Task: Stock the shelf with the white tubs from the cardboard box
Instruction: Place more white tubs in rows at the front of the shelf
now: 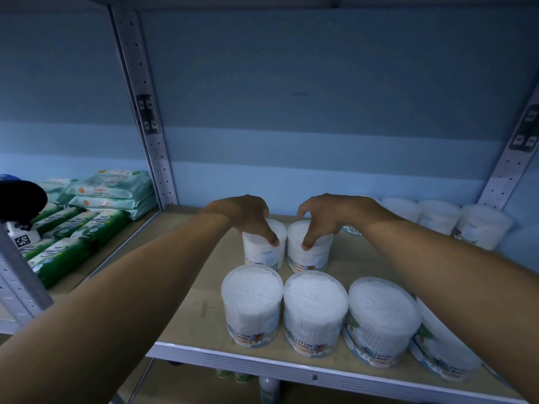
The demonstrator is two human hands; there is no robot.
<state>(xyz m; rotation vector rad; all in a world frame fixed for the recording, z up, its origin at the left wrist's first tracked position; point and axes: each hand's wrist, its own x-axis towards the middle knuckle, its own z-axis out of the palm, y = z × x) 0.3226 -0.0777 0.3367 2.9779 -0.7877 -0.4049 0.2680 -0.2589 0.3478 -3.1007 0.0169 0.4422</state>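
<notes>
Far left: green and pale wipe packs (87, 217) stacked in the neighbouring bay.
Left hand (248, 217): fingers curled over the top of the left rear tub (262, 252), gripping it.
Right hand (320, 220): curled the same way, gripping the right rear tub (312, 255).
Tubs: both upright, just beside each other on the shelf (189, 313).
Front row (315, 307): more tubs at the edge.
Far right: further tubs (437, 217) by the back wall.

Left hand (248, 218), right hand (320, 218) curled, gripping.
</notes>
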